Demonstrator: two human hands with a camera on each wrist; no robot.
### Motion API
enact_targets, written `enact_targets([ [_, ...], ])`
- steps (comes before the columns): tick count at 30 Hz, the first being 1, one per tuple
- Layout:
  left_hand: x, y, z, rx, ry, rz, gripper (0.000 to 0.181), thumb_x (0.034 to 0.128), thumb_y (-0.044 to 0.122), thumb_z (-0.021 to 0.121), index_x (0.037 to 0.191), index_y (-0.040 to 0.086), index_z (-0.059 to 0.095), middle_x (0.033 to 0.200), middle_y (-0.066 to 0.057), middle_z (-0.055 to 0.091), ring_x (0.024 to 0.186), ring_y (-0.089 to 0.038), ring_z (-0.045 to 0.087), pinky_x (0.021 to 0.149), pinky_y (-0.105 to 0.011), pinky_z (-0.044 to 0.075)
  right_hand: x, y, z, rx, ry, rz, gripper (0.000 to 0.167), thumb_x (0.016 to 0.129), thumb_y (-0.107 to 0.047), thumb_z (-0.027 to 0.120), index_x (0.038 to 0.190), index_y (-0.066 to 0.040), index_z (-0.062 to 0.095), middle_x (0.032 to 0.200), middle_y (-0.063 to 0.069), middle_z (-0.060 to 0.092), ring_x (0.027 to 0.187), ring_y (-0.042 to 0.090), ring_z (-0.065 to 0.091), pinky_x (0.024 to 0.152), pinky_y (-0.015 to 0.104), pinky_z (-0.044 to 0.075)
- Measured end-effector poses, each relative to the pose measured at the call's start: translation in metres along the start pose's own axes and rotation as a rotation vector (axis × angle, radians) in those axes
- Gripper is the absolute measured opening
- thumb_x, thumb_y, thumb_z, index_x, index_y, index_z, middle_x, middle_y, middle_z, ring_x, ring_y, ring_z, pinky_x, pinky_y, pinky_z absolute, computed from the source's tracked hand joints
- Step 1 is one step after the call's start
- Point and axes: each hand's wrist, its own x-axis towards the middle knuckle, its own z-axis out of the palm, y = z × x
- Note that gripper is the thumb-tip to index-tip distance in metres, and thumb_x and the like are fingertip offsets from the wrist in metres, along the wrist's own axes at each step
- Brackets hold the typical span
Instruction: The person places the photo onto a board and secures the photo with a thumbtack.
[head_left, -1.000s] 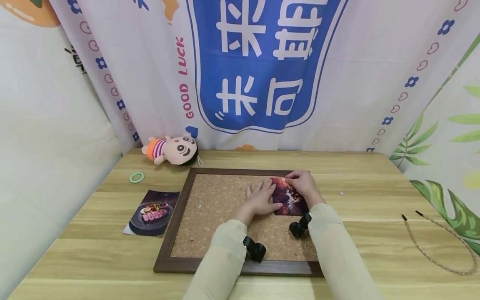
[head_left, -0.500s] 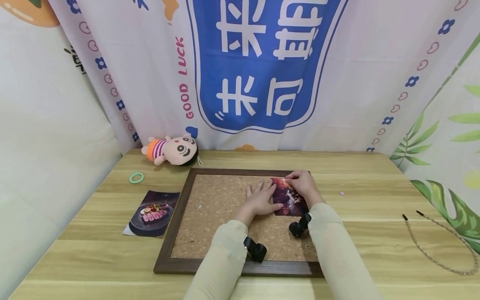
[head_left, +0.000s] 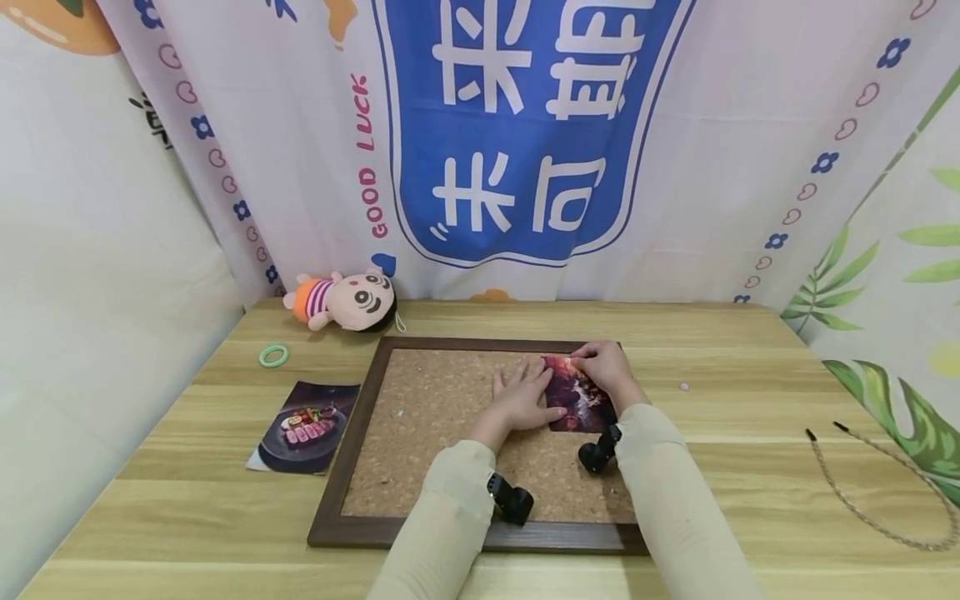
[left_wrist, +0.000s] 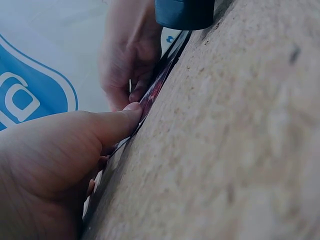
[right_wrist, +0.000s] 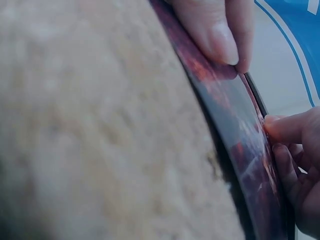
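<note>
A dark photo print with red and purple tones (head_left: 576, 404) lies on the upper right of a brown-framed corkboard (head_left: 427, 417). My left hand (head_left: 519, 402) rests with spread fingers on the photo's left edge, its thumb (left_wrist: 122, 120) straight along the print. My right hand (head_left: 609, 368) is at the photo's top edge, thumb and forefinger pinched together there. In the right wrist view the right fingertips (right_wrist: 277, 129) close over a tiny spot on the print; whatever is between them is mostly hidden.
A food photo (head_left: 309, 427) lies left of the corkboard. Behind it are a green ring (head_left: 273, 356) and a plush doll (head_left: 345, 302). To the right are a tiny pale pink thing (head_left: 684, 387) and a braided cord (head_left: 873, 521). A patterned curtain hangs behind the table.
</note>
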Motion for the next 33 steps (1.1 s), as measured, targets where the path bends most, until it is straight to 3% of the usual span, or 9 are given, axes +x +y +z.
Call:
enact_targets([
  [24,0.0014,-0.0001,0.0016,0.010,-0.002,0.010,0.069,0.0812,0.049,0.049,0.137,0.015,0.027,0.143,-0.001,0.012,0.129,-0.023,0.000,0.095,-0.053,-0.006,-0.0027,-0.0012,-0.0004,-0.032,-0.022,0.015,0.012,0.080,-0.012,0.060,0.083,-0.002,0.067,0.087,0.011,0.060,0.080,0.025,0.052,0.069,0.036,0.041],
  [33,0.0014,0.0015,-0.0005,0.013,0.011,0.003,0.069,0.0815,0.049,0.049,0.137,0.015,0.026,0.143,-0.001,0.012,0.129,-0.023,0.001,0.095,-0.052,-0.006,-0.0027,0.0035,-0.0002,0.085,0.003,-0.010,0.018,0.081,-0.014,0.059,0.094,-0.002,0.065,0.092,0.012,0.059,0.080,0.023,0.050,0.068,0.033,0.040],
])
